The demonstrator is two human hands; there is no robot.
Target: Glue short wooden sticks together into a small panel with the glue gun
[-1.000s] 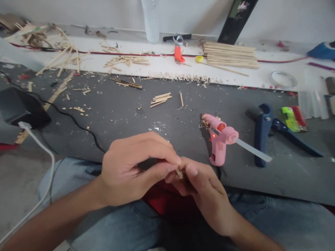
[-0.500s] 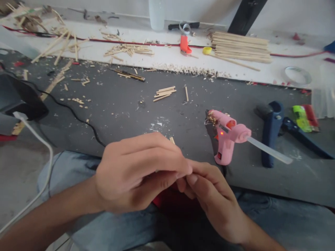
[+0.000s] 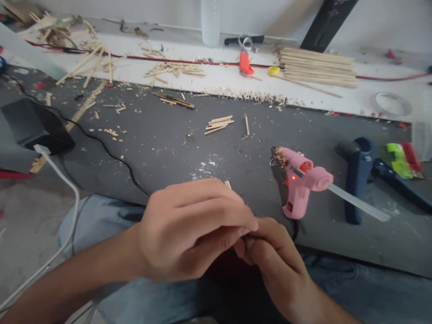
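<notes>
My left hand is closed, thumb and fingertips pinched together over my lap at the table's near edge. Its fingertips meet those of my right hand, which is closed in a pinch too. Whatever lies between the fingers is hidden. The tip of a pale wooden stick shows just beyond my left knuckles. Farther back on the dark table lie a small group of short cut sticks and a single short stick. To the right stands a pink hot glue gun, its red light lit and a glue stick protruding from its rear.
A blue-handled tool and a yellow-green and red item lie at right. Long sticks are stacked on the white ledge, near a tape roll. A craft knife lies behind. At left are a black adapter and cables.
The whole scene has shifted slightly right and down as the view moved. My hands stay pinched together, with the fingertips pressed a little closer.
</notes>
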